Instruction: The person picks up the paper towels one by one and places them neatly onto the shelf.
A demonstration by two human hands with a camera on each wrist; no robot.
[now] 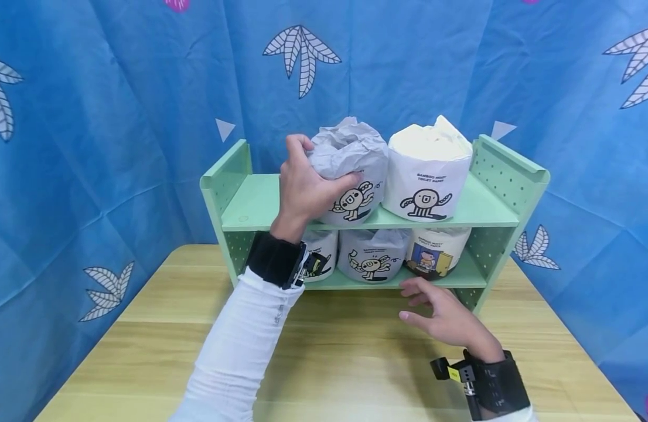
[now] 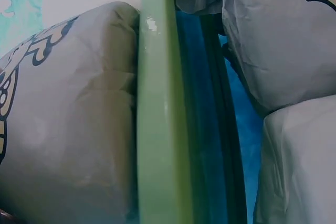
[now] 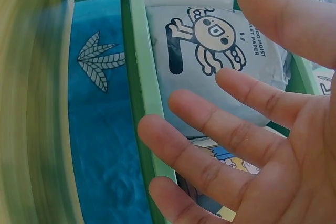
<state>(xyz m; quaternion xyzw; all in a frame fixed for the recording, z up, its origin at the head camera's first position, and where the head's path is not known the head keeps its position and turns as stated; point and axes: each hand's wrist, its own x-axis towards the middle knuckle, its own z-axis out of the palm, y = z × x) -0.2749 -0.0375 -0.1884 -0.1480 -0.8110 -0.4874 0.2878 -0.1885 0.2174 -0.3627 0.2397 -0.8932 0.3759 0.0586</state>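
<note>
Mint-green two-tier shelf (image 1: 261,202) on a light wood table (image 1: 145,305), blue leaf-print cloth (image 1: 118,117) behind & to both sides

Top tier: 2 wrapped toilet rolls side by side, touching. L one = crumpled grey-wrapped roll (image 1: 350,176) w/ cartoon print; R one = white-wrapped roll (image 1: 426,173), paper bunched out the top, same sort of cartoon on front

Left hand (image 1: 303,187) on the grey-wrapped roll: thumb across its front, fingers curled over its upper left side, gripping. Roll sits on top tier, about mid-shelf. Left wrist view too close to show fingers; only wrapped paper either side of a green shelf edge (image 2: 157,129)

Right hand (image 1: 442,313) low, over table just in front of bottom tier, not touching anything; fingers spread, loosely bent, holding nothing. Right wrist view confirms: splayed fingers (image 3: 231,129), shelf & rolls beyond

Bottom tier: 3 rolls in a row; the right-hand one (image 1: 435,252) has a colour picture; the left one partly hidden by forearm

Black straps on both wrists, white sleeve on left arm
</note>
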